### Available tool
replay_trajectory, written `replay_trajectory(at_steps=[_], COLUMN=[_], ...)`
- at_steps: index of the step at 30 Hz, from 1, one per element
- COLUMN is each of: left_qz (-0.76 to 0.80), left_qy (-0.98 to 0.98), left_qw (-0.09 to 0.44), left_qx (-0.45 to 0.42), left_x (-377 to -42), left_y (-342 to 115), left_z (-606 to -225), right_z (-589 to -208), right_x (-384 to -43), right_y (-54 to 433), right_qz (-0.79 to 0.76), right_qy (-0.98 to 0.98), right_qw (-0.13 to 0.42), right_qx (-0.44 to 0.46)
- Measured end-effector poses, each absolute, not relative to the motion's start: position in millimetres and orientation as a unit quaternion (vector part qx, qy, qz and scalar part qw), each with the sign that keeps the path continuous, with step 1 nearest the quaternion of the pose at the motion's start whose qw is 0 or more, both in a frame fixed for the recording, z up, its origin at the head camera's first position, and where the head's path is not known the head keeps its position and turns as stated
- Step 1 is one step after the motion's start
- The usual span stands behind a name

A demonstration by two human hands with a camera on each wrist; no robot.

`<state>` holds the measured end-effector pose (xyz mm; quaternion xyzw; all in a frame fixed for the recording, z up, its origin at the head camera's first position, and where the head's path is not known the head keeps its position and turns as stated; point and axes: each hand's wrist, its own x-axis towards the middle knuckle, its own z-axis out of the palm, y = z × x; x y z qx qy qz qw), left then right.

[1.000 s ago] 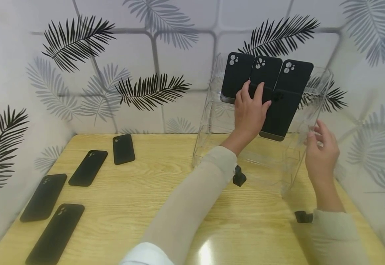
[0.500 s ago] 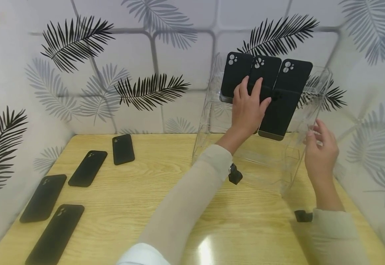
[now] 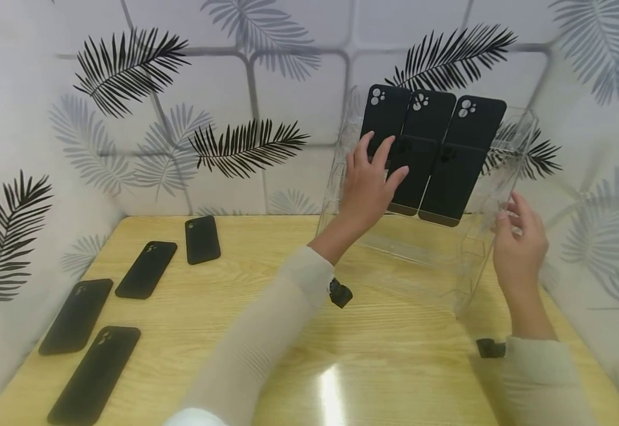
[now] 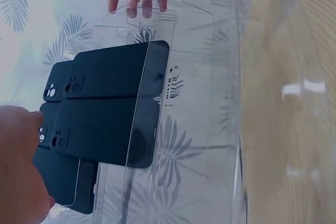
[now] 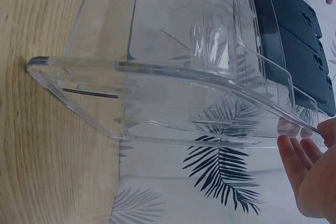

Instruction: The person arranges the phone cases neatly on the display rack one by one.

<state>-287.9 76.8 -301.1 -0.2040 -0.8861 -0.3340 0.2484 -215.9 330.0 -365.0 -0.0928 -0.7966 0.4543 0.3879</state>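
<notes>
left hand [image 3: 365, 192] shifted off phone case [image 3: 418, 178], right hand [image 3: 520, 251] gripping clear rack [image 5: 173, 72].

The left hand [image 3: 367, 186] is moving left off the lower middle phone case [image 3: 415, 184], uncovering more of it and covering the upper left case's [image 3: 388, 113] bottom end.

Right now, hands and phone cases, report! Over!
Left hand holds nothing. Right hand grips clear display rack. Five black phone cases racked; left hand partly hides one.
</notes>
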Motion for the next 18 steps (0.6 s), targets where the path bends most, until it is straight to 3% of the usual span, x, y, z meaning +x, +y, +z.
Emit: replay_trajectory(at_steps=[4,11,18], left_qz=[-0.311,-0.2,-0.171], left_qy=[-0.887,-0.888,-0.886], left_qw=[0.261,0.335,0.352], left_qx=[-0.219,-0.243,-0.249], left_x=[-276.8,-254.1,-230.9], left_y=[53.2,2.2,-52.9], left_z=[-308.4,-328.1,-349.7], right_z=[-365.0,-362.7,-363.9], right_x=[-214.2,-213.3,-213.4], right_y=[329.7,327.3,327.8], right_qz=[0.451,0.441,0.448], right_qy=[-0.798,-0.796,-0.793], right_qw=[0.388,0.406,0.405], right_qx=[-0.092,-0.079,-0.079])
